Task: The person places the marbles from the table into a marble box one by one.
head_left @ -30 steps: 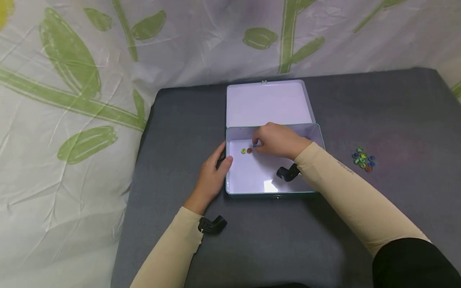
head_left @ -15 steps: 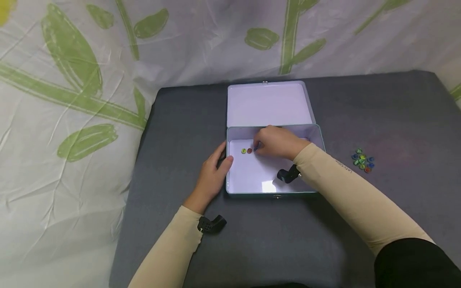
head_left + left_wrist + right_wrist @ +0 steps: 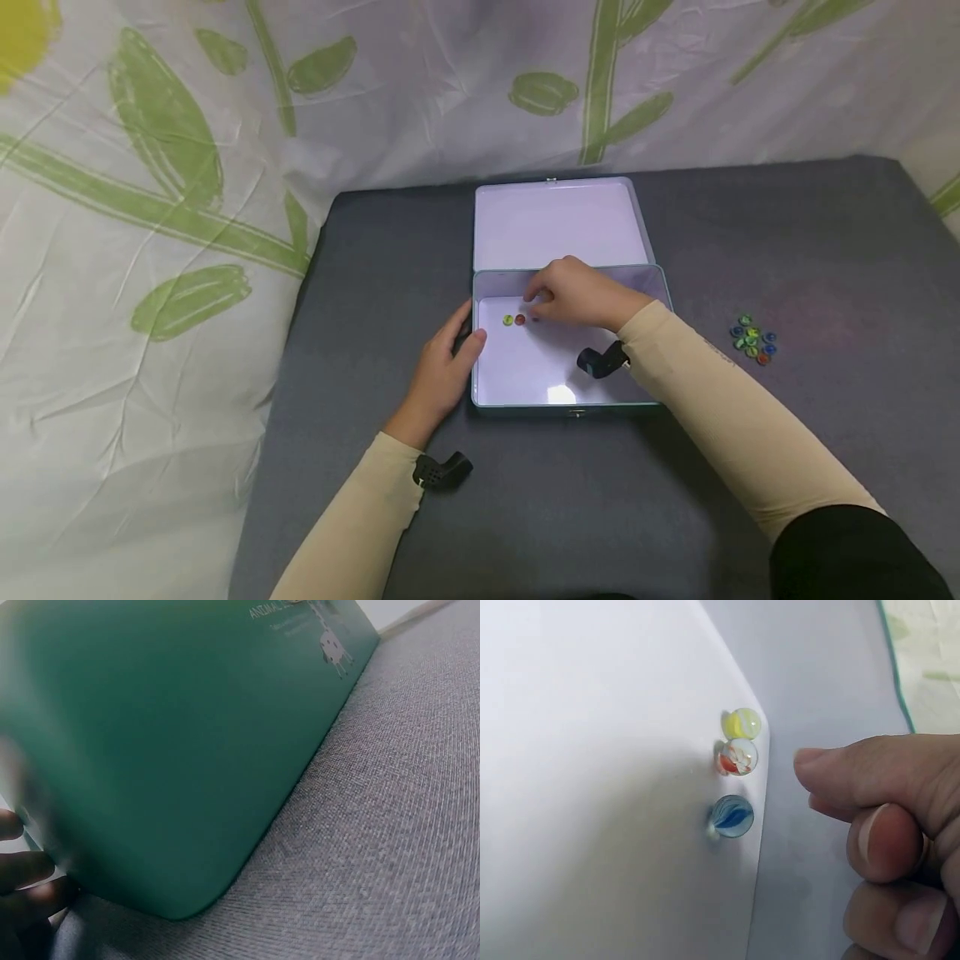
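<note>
A tin box (image 3: pixel 510 379) with a pale inside and green outer walls lies with its lid (image 3: pixel 562 223) folded back. In it, near the back wall, are a yellow marble (image 3: pixel 742 724), a red-and-white marble (image 3: pixel 739 757) and a blue marble (image 3: pixel 733 816), the blue one slightly apart. My right hand (image 3: pixel 581 293) hovers beside the blue marble, fingers loosely bent with nothing between them. With my left hand (image 3: pixel 438 371) I hold the box's left wall, thumb over the rim and fingers along the outside, some showing at the corner in the left wrist view.
Several glass marbles (image 3: pixel 753 337) sit in a cluster on the grey cloth-covered table (image 3: pixel 810 250), right of the box. Behind the table hangs a white cloth (image 3: pixel 420 100) with green leaves. My right forearm crosses the box's right side.
My right fingers have let go of the blue marble, parted and drawn slightly back from it. It stays beside the other two. My left hand keeps its place.
</note>
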`<state>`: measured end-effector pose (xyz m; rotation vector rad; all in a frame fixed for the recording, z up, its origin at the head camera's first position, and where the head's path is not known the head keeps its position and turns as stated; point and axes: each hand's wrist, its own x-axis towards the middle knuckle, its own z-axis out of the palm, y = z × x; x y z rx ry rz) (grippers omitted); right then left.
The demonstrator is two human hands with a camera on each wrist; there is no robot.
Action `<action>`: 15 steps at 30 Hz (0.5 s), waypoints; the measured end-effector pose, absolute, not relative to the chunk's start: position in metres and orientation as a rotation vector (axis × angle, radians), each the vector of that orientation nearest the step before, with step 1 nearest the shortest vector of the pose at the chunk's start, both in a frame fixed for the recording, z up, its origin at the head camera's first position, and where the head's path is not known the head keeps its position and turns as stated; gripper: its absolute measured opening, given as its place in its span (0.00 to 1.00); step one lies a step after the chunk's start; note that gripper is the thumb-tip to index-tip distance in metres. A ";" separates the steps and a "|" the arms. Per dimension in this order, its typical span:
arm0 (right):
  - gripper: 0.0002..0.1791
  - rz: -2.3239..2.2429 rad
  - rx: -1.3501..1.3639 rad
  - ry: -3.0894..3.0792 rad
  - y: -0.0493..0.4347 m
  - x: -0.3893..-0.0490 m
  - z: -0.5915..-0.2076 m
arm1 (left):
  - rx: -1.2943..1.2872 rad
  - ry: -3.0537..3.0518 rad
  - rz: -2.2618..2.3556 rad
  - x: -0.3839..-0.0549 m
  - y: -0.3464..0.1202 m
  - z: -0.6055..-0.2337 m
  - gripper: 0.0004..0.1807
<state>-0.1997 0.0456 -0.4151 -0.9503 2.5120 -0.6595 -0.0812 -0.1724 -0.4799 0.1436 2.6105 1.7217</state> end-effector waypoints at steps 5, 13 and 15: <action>0.10 -0.672 -0.916 2.512 0.043 -0.202 -0.413 | 0.149 2.617 1.730 -0.082 -0.175 -0.481 0.32; 0.10 -0.662 -0.944 2.552 0.044 -0.203 -0.402 | 0.123 2.634 1.710 -0.082 -0.176 -0.484 0.33; 0.10 -0.678 -0.944 2.574 0.046 -0.204 -0.398 | 0.120 2.641 1.703 -0.083 -0.176 -0.483 0.33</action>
